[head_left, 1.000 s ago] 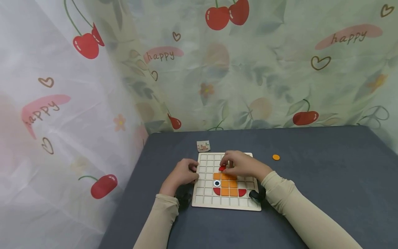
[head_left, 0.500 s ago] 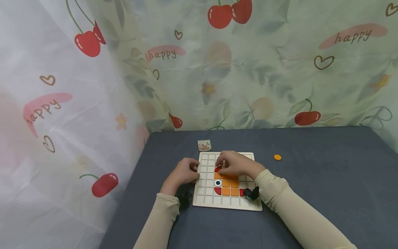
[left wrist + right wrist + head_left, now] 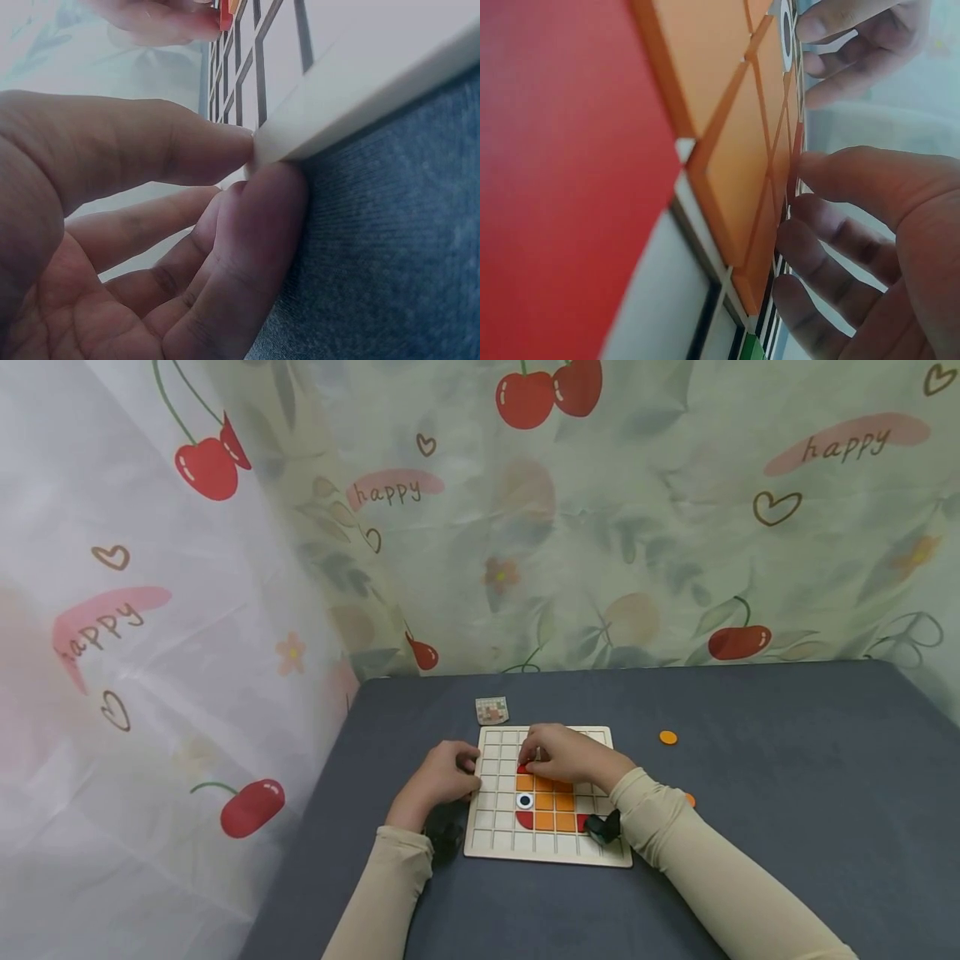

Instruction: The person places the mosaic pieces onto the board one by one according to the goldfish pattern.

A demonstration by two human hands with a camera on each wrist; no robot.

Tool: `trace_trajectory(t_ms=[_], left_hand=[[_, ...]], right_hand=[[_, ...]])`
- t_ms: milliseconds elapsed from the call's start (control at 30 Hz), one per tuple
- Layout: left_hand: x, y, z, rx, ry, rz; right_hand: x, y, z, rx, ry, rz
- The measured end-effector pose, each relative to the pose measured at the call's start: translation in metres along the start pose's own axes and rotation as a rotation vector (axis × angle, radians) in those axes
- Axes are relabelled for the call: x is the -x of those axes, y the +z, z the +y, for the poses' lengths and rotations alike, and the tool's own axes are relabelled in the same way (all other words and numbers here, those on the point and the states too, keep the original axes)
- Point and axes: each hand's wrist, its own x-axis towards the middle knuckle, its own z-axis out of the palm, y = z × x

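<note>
A pale wooden grid board [image 3: 492,842] lies on the table, with several orange square tiles [image 3: 554,804], a round eye tile [image 3: 525,801] and red quarter-round tiles [image 3: 524,820] in its cells. My left hand [image 3: 442,774] grips the board's left edge; in the left wrist view its thumb [image 3: 217,150] and a finger press there. Above the orange tiles, my right hand [image 3: 566,755] pinches a red tile [image 3: 522,769] low at the board. That tile shows partly beneath the right thumb [image 3: 847,171] in the right wrist view. The fingers hide part of it and the cells behind.
A small printed pattern card [image 3: 492,711] lies behind the board. An orange round piece [image 3: 668,737] is on the table at the right; another orange piece [image 3: 690,799] peeks out past the right sleeve. A green tile [image 3: 751,349] shows on the board.
My right hand has moved left over the board with the red tile, to above the left orange column. The second orange piece has come out from behind the sleeve. My left hand stays put.
</note>
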Motion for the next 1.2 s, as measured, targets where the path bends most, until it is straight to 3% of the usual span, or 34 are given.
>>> trace_trajectory(t_ms=[233,400,633,900,1033,1200], left_hand=[[0.001,0.001,0.0,0.012,0.004,-0.001],[0.002,0.001,0.0,0.021,0.009,-0.004],[0.002,0.0,0.0,0.022,0.021,-0.005],[0.002,0.0,-0.001,0.027,0.017,-0.013],[0.001,0.001,-0.001,0.023,0.016,-0.011],[0.001,0.001,-0.001,0.014,0.011,0.0]], right_hand=[[-0.001,0.002,0.004,0.018,0.01,0.011],[0.009,-0.007,0.009,-0.014,0.002,0.035],[0.041,-0.032,0.036,-0.019,0.038,0.125],[0.091,-0.064,0.09,0.055,0.199,0.268],[0.113,-0.074,0.112,0.084,0.268,0.265],[0.127,-0.08,0.125,0.08,0.286,0.22]])
